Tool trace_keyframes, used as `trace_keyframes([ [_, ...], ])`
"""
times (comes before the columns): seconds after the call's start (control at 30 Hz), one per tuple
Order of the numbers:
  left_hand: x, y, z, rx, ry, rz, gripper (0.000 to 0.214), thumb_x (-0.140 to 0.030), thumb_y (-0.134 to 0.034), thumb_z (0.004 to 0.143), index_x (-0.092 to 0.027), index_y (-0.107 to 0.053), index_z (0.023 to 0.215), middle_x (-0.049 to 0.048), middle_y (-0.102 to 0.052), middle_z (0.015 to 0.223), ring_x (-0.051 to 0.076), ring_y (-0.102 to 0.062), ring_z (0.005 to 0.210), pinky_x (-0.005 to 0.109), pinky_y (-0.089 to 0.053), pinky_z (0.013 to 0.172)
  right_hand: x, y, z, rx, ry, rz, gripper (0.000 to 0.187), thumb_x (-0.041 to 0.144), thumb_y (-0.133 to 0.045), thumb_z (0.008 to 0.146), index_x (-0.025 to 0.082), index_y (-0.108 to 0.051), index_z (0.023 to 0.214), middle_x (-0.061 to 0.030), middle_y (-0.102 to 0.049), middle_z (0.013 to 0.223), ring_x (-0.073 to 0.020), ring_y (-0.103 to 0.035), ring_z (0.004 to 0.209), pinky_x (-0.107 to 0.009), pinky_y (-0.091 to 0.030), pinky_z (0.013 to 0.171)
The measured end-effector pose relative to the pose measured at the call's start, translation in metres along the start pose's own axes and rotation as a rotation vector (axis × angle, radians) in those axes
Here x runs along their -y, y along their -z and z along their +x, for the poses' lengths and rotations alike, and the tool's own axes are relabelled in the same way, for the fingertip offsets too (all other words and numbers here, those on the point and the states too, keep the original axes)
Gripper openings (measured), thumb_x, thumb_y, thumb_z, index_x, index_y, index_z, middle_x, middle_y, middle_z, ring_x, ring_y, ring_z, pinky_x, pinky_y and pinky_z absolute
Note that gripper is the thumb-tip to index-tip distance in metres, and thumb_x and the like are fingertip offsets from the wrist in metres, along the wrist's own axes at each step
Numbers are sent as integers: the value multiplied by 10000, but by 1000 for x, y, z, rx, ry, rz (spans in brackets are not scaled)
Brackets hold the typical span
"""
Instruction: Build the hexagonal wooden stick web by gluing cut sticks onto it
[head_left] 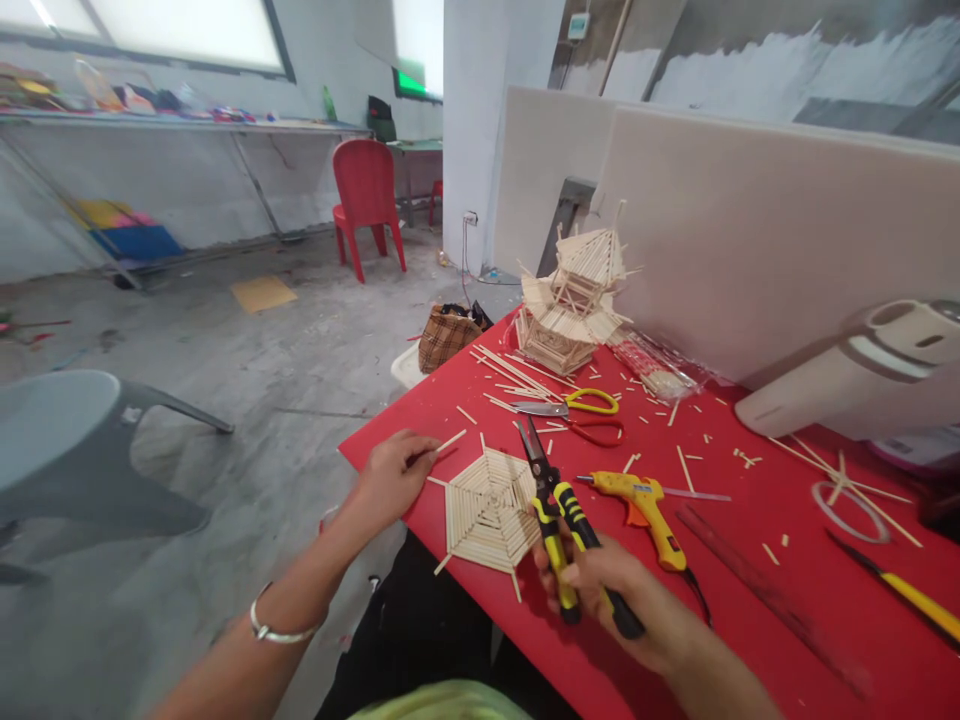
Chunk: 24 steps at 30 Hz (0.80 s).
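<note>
My left hand [397,475] pinches a short thin wooden stick [451,440] at the table's left edge. Wrapped around the black-and-yellow handles of a pair of cutting shears [551,500] is my right hand [611,585]; the blades point away from me and stand slightly apart. Between the hands lies a hexagonal panel of wooden sticks [480,510], set in rings like a web, with stick ends jutting from its corners. The shears and right hand cover part of its right side.
A stick-built pagoda model [574,300] stands at the back. Scissors [574,408], a yellow glue gun [637,500], a yellow-handled tool [900,590] and scattered stick pieces lie on the red table [750,650]. A white cylinder [847,365] leans right. A grey stool [67,440] stands left.
</note>
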<state>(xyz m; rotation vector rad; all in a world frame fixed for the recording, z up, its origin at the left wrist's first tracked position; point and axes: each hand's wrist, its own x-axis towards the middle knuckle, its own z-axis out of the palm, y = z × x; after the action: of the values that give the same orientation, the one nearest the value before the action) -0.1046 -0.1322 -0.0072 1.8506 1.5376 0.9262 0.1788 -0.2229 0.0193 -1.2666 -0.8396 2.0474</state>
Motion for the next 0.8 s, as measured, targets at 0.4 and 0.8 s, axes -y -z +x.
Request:
trace_keyframes([
  [0.4,-8,-54,85,134,-198,375,225,-243,-539,922,-216,-762,932,56,-746,976,197,-654,882,290,-447,738,39,43,-4,-552,350,-696,814,372,-676,665,237,-467,1439,-75,-658,1306,-307,-593,1215,-451,-430,1059],
  [0.8,-74,-114,119,427,-486,729,269,-296,-530,908,-163,-763,897,122,-706,931,272,-653,917,372,-441,764,88,146,49,-649,423,-1122,645,333,-714,691,244,-611,1321,-30,-750,1026,-251,-686,872,-323,-511,732],
])
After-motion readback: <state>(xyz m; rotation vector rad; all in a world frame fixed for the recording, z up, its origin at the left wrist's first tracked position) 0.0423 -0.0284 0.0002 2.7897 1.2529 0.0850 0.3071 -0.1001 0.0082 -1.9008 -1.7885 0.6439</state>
